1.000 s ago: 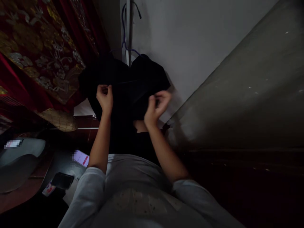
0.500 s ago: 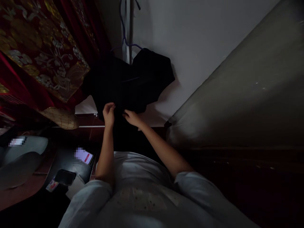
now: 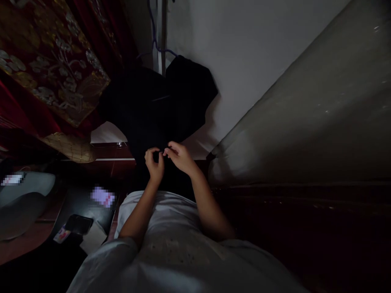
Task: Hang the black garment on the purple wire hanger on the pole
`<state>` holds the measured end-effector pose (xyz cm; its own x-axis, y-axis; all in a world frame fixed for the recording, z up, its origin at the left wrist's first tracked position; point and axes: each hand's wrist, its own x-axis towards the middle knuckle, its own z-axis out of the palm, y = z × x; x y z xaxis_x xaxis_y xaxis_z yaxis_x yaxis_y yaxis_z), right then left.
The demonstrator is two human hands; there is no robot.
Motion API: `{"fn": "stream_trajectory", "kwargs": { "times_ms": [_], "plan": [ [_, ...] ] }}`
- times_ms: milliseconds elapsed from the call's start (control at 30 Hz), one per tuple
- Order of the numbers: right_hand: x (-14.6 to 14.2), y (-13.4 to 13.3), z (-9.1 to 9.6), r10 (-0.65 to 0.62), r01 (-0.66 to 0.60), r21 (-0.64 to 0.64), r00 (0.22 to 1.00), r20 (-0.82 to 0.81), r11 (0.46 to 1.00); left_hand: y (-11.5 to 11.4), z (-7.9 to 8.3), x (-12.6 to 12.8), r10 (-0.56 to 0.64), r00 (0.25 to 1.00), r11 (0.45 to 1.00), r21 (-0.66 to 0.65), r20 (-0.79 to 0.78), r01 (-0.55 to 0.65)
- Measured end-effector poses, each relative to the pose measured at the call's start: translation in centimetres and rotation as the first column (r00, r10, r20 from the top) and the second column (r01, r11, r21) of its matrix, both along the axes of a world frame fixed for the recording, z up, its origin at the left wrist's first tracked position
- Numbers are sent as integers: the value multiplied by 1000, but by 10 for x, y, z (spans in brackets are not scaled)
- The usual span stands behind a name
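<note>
A black garment (image 3: pixel 159 110) hangs on a thin purple-blue hanger (image 3: pixel 156 44) against the wall. At its lower front my left hand (image 3: pixel 155 164) pinches the dark cloth with bent fingers and thumb. Close beside it on the right, my right hand (image 3: pixel 181 158) is also closed on the cloth, thumb and fingertips near the left hand's. The fingertips of the two hands almost meet. Any small part between them is too dark to make out.
A red and gold patterned curtain (image 3: pixel 70 69) hangs at the left. Below it, a dark seat (image 3: pixel 71 203) holds a lit phone (image 3: pixel 103 197), a black phone-like item (image 3: pixel 79 224) and a pale card or paper (image 3: pixel 94 238). A large grey wrapped panel (image 3: pixel 299 114) leans at the right.
Both hands have come closer together and lower on the garment, the left shifting rightward. The cloth is gathered inward toward them. The whole view has shifted slightly.
</note>
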<state>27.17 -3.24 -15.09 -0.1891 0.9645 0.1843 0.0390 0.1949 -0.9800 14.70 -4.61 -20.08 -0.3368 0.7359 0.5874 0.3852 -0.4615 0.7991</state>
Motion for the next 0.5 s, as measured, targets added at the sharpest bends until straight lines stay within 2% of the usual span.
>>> {"fn": "stream_trajectory", "kwargs": {
  "times_ms": [67,167,233,267,333,400,500],
  "plan": [
    [-1,-5,9,-23,26,38,997,-69,999,-5,6,3,-41,998,999,-5,39,42],
    [-5,-8,16,-222,237,36,946,-236,971,-12,8,10,-72,989,997,7,128,72],
    [-5,-5,15,-320,331,-7,909,-267,944,-16,7,14,-89,987,996,1,134,90],
    [-3,-3,13,-312,315,-25,920,-235,949,-17,6,16,-96,987,995,-6,126,98],
    [2,0,9,-208,203,-56,972,-108,978,-19,5,18,-118,988,992,-25,103,121],
    [6,0,5,-128,128,-82,992,3,988,-20,3,20,-157,985,986,-41,74,160],
    [9,0,3,-158,161,-78,986,53,984,-21,-1,21,-209,977,977,-43,39,210]
  ]
}}
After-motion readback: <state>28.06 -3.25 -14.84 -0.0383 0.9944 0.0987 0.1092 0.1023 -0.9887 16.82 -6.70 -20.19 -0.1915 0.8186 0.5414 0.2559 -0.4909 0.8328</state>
